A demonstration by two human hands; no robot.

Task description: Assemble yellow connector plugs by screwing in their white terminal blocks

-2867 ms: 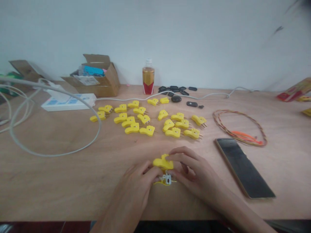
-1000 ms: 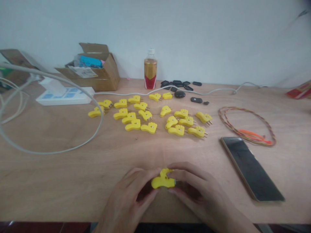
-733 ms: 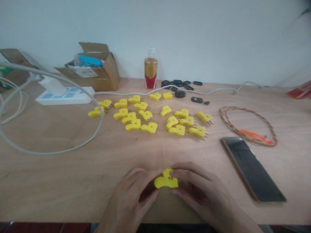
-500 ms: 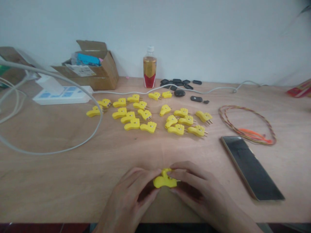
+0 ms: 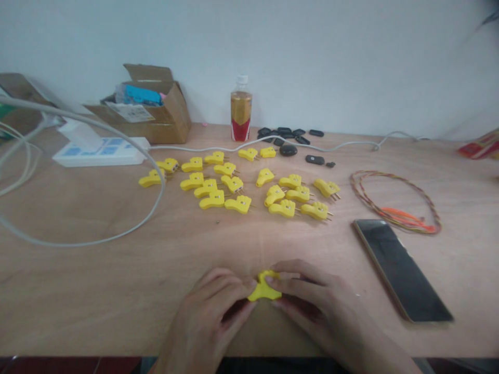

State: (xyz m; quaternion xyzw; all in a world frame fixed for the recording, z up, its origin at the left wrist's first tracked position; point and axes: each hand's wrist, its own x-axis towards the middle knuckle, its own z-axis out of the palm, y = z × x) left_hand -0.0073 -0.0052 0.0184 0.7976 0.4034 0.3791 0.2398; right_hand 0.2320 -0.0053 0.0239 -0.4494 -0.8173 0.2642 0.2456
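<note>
Between both hands, near the table's front edge, is a yellow plug (image 5: 265, 291) with a foot-like shape. My left hand (image 5: 214, 306) pinches its left end between thumb and fingers. My right hand (image 5: 319, 298) grips the right side, a fingertip pressing on its top face; the fingers hide that end, so no pins show. Farther back lie several similar yellow plugs (image 5: 237, 204), most with metal pins pointing right.
A dark phone (image 5: 403, 270) lies to the right, below a coiled twisted cord (image 5: 423, 192). At the back stand a bottle (image 5: 240, 114), a cardboard box (image 5: 171, 119) and a white power strip (image 5: 97, 156). Small black parts (image 5: 284, 132) lie by the wall; a white cable (image 5: 158, 200) loops at left.
My left fingers have closed farther over the plug's left end. A right fingertip has shifted slightly left onto its face, and the pin visible before at its right is now hidden.
</note>
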